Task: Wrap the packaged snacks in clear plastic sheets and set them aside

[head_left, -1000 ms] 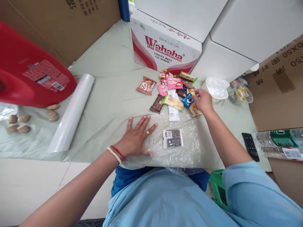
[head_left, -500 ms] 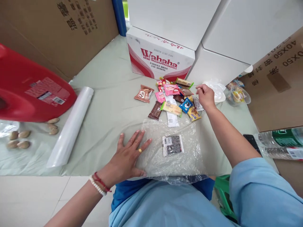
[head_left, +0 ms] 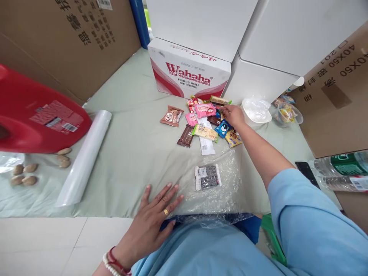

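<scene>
My left hand (head_left: 152, 218) lies flat at the table's front edge, fingers spread, beside a clear plastic bag (head_left: 230, 191). On that bag rests a small dark snack packet (head_left: 208, 177) with a white label. My right hand (head_left: 233, 115) reaches into the right side of a snack pile, fingers curled together over it; whatever they pinch is hidden. Around it lie a pink packet (head_left: 205, 110), a blue packet (head_left: 223, 128), a yellow packet (head_left: 233, 138), a pale biscuit packet (head_left: 206, 133) and a dark brown bar (head_left: 186, 135). A brown packet (head_left: 171, 116) lies apart on the left.
A Wahaha carton (head_left: 188, 74) stands behind the pile. Right of it are a white bowl (head_left: 260, 119) with plastic and a clear tub (head_left: 296, 113) of snacks. On the left are a red jug (head_left: 43, 111), a plastic film roll (head_left: 84, 161) and several brown nuts (head_left: 63, 161).
My right hand has moved left, from the pile's right edge onto the packets. My left hand has slid towards me, off the bag's left part. The view has shifted slightly.
</scene>
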`<state>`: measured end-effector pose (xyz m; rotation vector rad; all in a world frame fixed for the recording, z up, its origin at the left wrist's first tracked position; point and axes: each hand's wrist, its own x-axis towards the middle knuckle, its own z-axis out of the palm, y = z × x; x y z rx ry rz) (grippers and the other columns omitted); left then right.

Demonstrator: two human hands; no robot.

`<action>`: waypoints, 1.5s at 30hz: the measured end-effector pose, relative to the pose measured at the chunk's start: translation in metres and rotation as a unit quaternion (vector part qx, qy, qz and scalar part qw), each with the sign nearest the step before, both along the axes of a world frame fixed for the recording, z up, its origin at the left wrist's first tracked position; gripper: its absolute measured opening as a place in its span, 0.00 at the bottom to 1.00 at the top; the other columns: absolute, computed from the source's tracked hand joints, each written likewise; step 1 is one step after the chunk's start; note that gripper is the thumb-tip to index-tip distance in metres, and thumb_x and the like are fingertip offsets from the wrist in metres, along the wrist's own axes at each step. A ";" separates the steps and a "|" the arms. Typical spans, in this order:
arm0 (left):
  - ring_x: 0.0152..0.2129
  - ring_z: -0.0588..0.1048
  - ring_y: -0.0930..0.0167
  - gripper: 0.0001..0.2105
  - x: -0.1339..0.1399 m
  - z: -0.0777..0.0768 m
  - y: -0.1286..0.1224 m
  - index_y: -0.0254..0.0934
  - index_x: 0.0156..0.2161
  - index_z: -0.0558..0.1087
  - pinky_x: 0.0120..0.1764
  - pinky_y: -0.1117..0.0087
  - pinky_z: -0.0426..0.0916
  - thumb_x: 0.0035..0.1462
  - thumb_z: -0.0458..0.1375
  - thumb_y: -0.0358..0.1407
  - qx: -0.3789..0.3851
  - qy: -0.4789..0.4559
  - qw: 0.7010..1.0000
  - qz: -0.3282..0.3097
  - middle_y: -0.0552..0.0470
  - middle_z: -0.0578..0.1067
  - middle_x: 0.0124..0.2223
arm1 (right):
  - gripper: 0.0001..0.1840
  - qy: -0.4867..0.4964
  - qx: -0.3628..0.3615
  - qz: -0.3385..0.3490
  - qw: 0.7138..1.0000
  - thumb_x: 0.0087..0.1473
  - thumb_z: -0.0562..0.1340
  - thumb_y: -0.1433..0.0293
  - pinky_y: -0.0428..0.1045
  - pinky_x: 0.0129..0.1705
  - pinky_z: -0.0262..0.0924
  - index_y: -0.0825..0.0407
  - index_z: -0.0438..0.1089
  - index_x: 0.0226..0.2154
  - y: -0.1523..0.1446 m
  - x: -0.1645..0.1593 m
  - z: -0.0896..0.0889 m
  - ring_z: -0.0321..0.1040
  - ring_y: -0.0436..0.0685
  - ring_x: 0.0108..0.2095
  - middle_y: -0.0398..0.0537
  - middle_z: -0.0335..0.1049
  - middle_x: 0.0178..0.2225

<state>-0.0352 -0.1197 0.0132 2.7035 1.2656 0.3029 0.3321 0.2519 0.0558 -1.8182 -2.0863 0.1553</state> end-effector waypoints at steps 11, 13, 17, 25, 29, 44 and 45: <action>0.73 0.54 0.48 0.19 0.036 0.007 0.025 0.40 0.56 0.77 0.69 0.33 0.50 0.69 0.56 0.48 -0.021 -0.069 0.955 0.289 0.37 0.63 0.72 | 0.25 0.452 -0.120 0.012 0.884 0.58 0.66 0.45 0.55 0.43 0.74 0.47 0.75 0.45 -0.119 0.025 0.050 0.76 0.60 0.42 0.47 0.79 0.43; 0.73 0.52 0.46 0.23 0.041 0.006 0.026 0.39 0.63 0.71 0.69 0.33 0.51 0.67 0.60 0.44 0.042 -0.084 0.951 0.293 0.35 0.56 0.75 | 0.26 0.490 -0.220 0.007 0.844 0.51 0.72 0.47 0.51 0.37 0.72 0.49 0.77 0.42 -0.153 0.025 0.049 0.76 0.57 0.35 0.46 0.80 0.38; 0.74 0.51 0.50 0.28 0.044 0.005 0.021 0.38 0.66 0.68 0.72 0.40 0.48 0.62 0.65 0.30 0.220 -0.088 0.939 0.251 0.35 0.61 0.73 | 0.27 0.550 -0.309 -0.083 0.771 0.44 0.77 0.49 0.45 0.29 0.67 0.52 0.79 0.37 -0.198 0.020 0.029 0.73 0.52 0.27 0.45 0.80 0.31; 0.44 0.80 0.69 0.14 0.054 0.014 0.029 0.36 0.52 0.77 0.46 0.62 0.66 0.71 0.50 0.26 0.118 -0.109 0.986 -0.041 0.49 0.83 0.53 | 0.24 0.612 -0.318 -0.148 0.709 0.45 0.77 0.52 0.44 0.18 0.56 0.54 0.79 0.33 -0.216 0.012 0.018 0.63 0.48 0.18 0.45 0.77 0.24; 0.40 0.79 0.63 0.18 0.056 0.016 0.045 0.31 0.57 0.75 0.38 0.59 0.64 0.75 0.49 0.39 0.102 -0.025 0.993 0.061 0.41 0.79 0.58 | 0.30 0.600 -0.390 -0.065 0.695 0.52 0.72 0.46 0.44 0.18 0.53 0.55 0.79 0.41 -0.231 0.018 0.019 0.62 0.47 0.17 0.50 0.80 0.29; 0.73 0.53 0.51 0.38 0.048 -0.002 0.057 0.33 0.75 0.50 0.71 0.34 0.27 0.71 0.46 0.56 -0.034 -0.022 0.983 0.179 0.38 0.54 0.76 | 0.22 0.329 -0.385 0.234 0.830 0.65 0.66 0.54 0.45 0.37 0.66 0.52 0.80 0.51 -0.267 -0.001 0.057 0.74 0.52 0.35 0.47 0.81 0.39; 0.73 0.52 0.50 0.40 0.046 -0.002 0.056 0.32 0.75 0.49 0.71 0.34 0.26 0.70 0.46 0.58 -0.037 -0.020 0.984 0.175 0.37 0.53 0.76 | 0.21 0.326 -0.343 0.241 0.848 0.66 0.65 0.54 0.46 0.38 0.66 0.52 0.80 0.51 -0.259 -0.005 0.058 0.75 0.53 0.36 0.48 0.82 0.41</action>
